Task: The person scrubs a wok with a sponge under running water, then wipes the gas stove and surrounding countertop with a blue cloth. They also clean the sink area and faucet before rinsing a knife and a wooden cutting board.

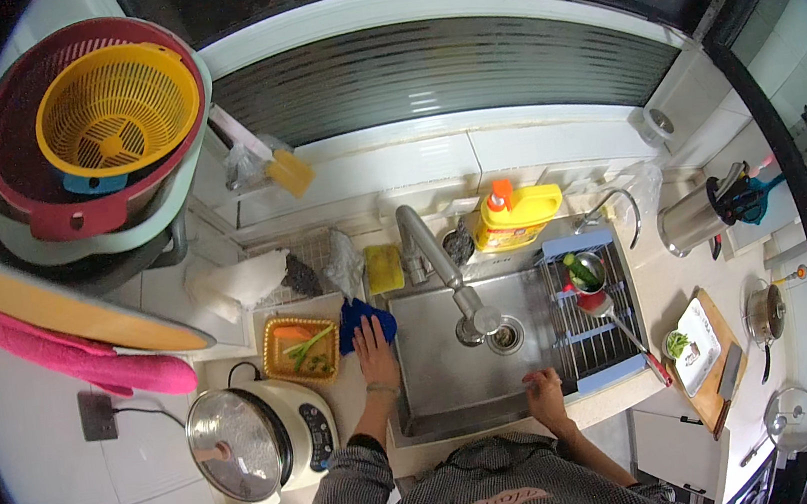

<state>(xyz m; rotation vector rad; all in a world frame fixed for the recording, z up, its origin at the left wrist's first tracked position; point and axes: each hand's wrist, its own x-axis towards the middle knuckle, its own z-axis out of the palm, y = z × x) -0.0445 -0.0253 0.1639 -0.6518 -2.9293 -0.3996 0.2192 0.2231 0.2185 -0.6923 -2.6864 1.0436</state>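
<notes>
My left hand [377,357] rests palm down, fingers stretched out, on a dark blue cloth [347,338] at the left rim of the steel sink [451,390]. Just left of the cloth is a gold plastic basket [270,344] with a carrot piece [292,333] and green stalks [309,348]. My right hand [545,392] hangs over the sink's front rim with its fingers curled; nothing shows in it, though its palm is hidden. Between the hands, the grey faucet [442,262] reaches over the basin near the drain [506,335].
A blue-ended drying rack [602,360] spans the sink's right side, bearing a metal ladle with a cucumber piece [582,271] and a red-handled spatula [629,337]. A knife [729,370] lies on the cutting board [712,410]. An electric cooker [302,408] stands left; a yellow detergent jug [516,217] stands behind.
</notes>
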